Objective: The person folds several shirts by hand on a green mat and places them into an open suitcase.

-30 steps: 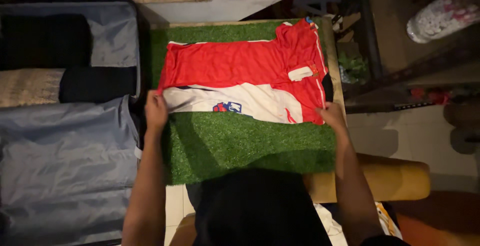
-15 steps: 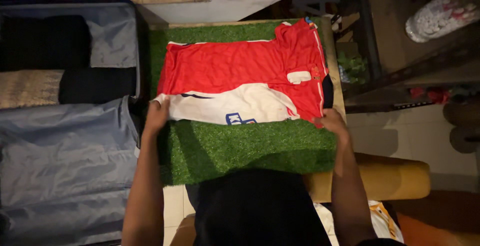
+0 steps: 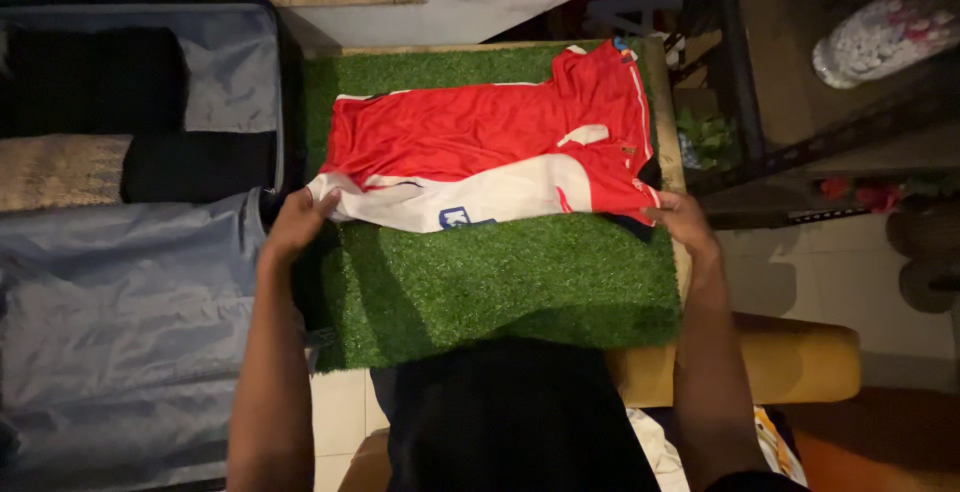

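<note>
Clearly, from the head view, the shirt (image 3: 480, 157) lies flat on the green surface (image 3: 500, 282), red above and white along its near edge. The left hand (image 3: 298, 220) grips the left corner, fingers closed on cloth. The right hand (image 3: 680, 220) pinches the right corner. A suitcase (image 3: 130, 302) lies open beside the left arm.

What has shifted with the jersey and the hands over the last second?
Both hands, left hand and right hand, keep hold of the red and white jersey, whose near edge now lies further up the green turf mat, the folded strip narrower. The open suitcase is unchanged.
</note>
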